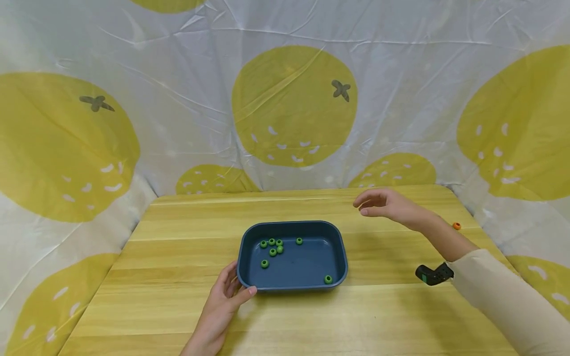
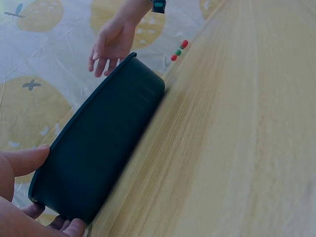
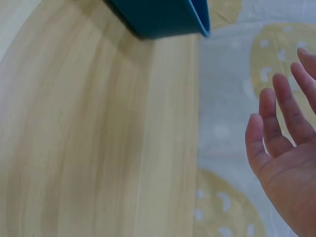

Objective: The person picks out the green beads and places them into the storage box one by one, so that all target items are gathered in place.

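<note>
A dark blue rectangular plastic bin (image 1: 291, 288) sits on the table with several small green beads (image 1: 273, 252) inside. Most of these cluster at its left; one bead (image 1: 328, 279) lies in the front right corner. My left hand (image 1: 219, 304) grips the bin's front left corner, thumb over the rim and fingers against the outside wall. In the left wrist view the bin's outer side (image 2: 98, 133) faces me. My right hand (image 1: 389, 205) hangs in the air right of the bin, fingers loosely bent and holding nothing; its palm (image 3: 296, 173) shows in the right wrist view.
An orange bead (image 1: 456, 226) lies near the table's right edge. In the left wrist view, two red beads (image 2: 184, 44) and a green bead (image 2: 178, 52) appear beyond the bin. Fruit-printed cloth (image 1: 187, 99) hangs round the wooden table (image 1: 347, 326). A black device (image 1: 434, 274) sits at my right wrist.
</note>
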A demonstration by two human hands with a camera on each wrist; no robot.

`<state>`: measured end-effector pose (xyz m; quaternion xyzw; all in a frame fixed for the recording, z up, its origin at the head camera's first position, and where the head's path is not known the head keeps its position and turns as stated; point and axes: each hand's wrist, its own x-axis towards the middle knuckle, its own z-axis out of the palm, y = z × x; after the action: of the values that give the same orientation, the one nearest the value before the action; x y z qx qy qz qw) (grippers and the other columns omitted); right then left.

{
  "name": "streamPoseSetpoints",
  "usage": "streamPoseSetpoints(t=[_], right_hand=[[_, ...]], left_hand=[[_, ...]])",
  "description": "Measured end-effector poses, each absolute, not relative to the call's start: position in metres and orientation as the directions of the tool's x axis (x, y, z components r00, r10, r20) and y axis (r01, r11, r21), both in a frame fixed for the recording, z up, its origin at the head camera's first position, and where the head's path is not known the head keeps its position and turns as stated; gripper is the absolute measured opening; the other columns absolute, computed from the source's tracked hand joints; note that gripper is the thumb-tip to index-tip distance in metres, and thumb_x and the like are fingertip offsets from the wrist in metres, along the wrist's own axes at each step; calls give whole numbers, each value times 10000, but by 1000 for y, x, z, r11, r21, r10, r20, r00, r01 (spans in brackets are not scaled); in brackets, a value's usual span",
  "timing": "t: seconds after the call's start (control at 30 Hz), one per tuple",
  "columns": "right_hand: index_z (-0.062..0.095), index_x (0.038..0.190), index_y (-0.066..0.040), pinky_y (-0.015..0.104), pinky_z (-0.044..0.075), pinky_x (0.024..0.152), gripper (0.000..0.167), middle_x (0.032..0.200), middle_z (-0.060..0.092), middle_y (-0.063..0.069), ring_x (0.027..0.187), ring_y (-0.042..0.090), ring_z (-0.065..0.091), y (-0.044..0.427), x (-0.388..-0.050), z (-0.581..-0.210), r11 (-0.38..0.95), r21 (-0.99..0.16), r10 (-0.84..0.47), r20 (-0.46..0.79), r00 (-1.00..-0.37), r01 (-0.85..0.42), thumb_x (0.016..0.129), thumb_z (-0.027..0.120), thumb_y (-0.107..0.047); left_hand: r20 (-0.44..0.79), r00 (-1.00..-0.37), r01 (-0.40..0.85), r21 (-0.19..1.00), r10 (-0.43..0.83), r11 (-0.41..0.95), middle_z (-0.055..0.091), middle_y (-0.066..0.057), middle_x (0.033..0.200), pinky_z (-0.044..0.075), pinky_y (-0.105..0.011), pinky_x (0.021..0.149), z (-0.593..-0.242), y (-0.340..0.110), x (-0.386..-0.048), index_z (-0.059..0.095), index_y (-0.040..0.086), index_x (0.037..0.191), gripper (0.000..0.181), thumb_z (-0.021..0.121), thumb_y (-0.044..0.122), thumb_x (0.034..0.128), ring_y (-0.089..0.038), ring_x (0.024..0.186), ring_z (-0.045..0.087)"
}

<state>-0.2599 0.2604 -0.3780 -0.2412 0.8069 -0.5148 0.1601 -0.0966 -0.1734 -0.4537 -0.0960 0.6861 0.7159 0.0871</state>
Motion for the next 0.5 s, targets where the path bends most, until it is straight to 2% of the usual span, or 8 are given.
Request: streamPoseSetpoints(t=[0.23, 0.5], right_hand=[[615, 1314, 35, 294, 514, 974, 330, 1309, 631, 118, 1189, 189, 627, 294, -263, -379, 339, -917, -496, 13, -868, -208, 1034, 657, -134], [596, 1349, 9, 298, 518, 952, 344, 1353, 604, 119, 1175, 180, 624, 329, -255, -383, 426, -880, -440, 2, -898, -211, 1073, 601, -196]], left_hand=[[-267, -964, -266, 963, -11, -48, 347, -154, 1611, 309, -547, 1167, -454, -173, -97, 334, 80, 1576, 831, 812, 82, 896, -381, 1494, 296], [-264, -965, -263, 964, -4, -45, 350, -156, 1611, 305, -553, 1167, -454, -174, -97, 339, 80, 1573, 829, 816, 92, 895, -385, 1492, 300]])
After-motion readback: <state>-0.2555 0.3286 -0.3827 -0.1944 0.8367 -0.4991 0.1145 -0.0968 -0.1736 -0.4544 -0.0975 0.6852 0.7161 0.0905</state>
